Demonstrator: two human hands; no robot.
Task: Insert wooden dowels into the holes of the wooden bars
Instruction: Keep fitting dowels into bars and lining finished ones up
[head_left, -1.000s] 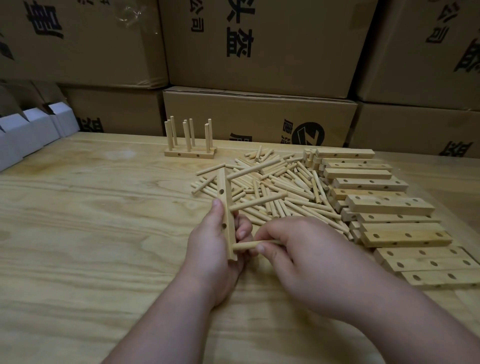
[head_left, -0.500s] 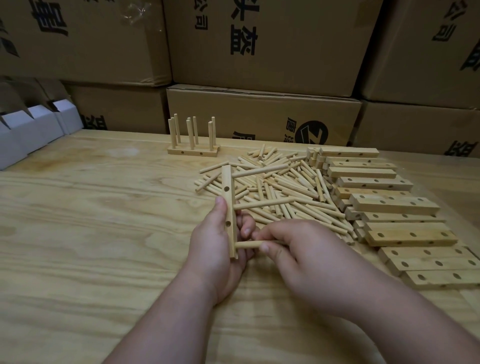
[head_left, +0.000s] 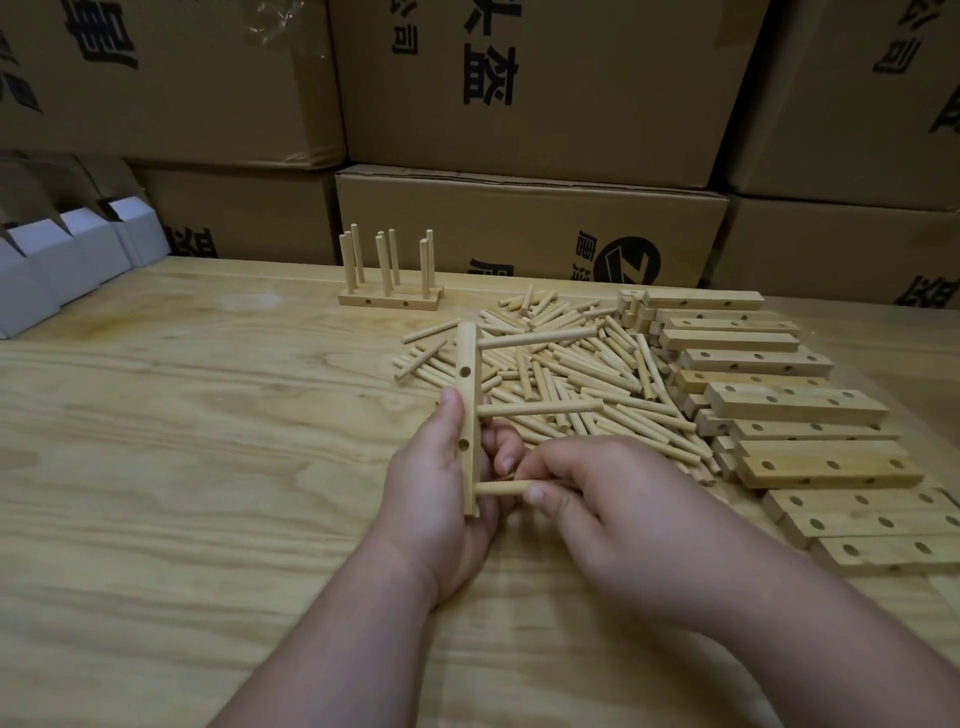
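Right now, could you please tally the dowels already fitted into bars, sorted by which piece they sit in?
Upright dowels in the finished assembly: 6
Dowels in the wooden bar gripped by the left hand, one pinched by the right hand: 3
Total: 9

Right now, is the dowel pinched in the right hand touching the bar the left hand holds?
Touching. The head view shows the dowel in the right hand meeting the bar near its lower end, no gap visible. The left hand grips that bar.

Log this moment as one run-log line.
step: third dowel insertion | left hand: grips bar upright | right hand: pinches dowel at bar's lowest hole | done: two dowels seated above
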